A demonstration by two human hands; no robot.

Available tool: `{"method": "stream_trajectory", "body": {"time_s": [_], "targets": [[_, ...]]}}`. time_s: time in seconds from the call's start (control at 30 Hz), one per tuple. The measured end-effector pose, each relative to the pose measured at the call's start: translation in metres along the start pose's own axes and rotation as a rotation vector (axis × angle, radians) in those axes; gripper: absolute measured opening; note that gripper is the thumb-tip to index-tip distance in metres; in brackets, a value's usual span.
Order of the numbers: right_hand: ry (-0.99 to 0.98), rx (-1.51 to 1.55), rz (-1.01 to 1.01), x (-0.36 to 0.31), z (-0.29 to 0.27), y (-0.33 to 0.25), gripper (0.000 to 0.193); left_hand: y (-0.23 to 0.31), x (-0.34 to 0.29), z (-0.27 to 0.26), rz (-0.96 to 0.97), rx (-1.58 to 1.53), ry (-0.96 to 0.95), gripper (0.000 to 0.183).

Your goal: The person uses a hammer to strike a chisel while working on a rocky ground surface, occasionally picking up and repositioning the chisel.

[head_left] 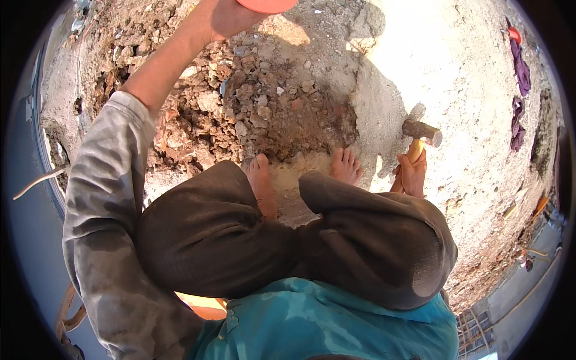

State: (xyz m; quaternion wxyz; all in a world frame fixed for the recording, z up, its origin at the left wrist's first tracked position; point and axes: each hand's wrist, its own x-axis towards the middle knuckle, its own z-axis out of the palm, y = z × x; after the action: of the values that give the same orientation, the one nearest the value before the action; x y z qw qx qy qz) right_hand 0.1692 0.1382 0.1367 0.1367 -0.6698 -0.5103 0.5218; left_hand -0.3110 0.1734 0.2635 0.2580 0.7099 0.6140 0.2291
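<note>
At the upper edge, my left hand [231, 18] is closed beneath a flat, round orange-red piece [267, 5]. The frame cuts that piece off, and whatever is below it in the grip is hidden. On the right, beside my knee, my right hand [411, 173] grips a short-handled club hammer [422, 132] by its yellowish handle. Its heavy, worn metal head points up and away from me, above the pale ground. Broken brown earth and stones [288, 114] lie between my hands, just beyond my bare feet.
Pale hard ground [474, 102] stretches out on the right in bright sun. Dark purple cloth [521, 67] lies at the far right near a red object [514, 34]. Along the left runs a blue-grey surface [30, 216] with a thin stick [39, 182] across its edge.
</note>
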Motion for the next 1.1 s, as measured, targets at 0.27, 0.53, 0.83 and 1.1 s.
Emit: {"method": "stream_trajectory", "body": {"time_s": [0.27,0.53,0.83,1.1], "targets": [[0.047,0.393,-0.035,0.0,0.027,0.013,0.027,0.017,0.001,0.027,-0.157,0.399,-0.046,0.015],[-0.001,0.635,0.089,0.002,0.025,0.019,0.019,0.049,0.013,0.142,-0.246,0.123,-0.011,0.014],[-0.186,1.068,0.384,0.006,-0.027,0.032,0.011,0.06,0.002,0.249,-0.319,-0.254,0.414,0.027],[-0.139,1.256,0.267,0.011,-0.01,0.047,0.015,0.038,0.004,0.278,-0.317,-0.261,0.619,0.033]]}}
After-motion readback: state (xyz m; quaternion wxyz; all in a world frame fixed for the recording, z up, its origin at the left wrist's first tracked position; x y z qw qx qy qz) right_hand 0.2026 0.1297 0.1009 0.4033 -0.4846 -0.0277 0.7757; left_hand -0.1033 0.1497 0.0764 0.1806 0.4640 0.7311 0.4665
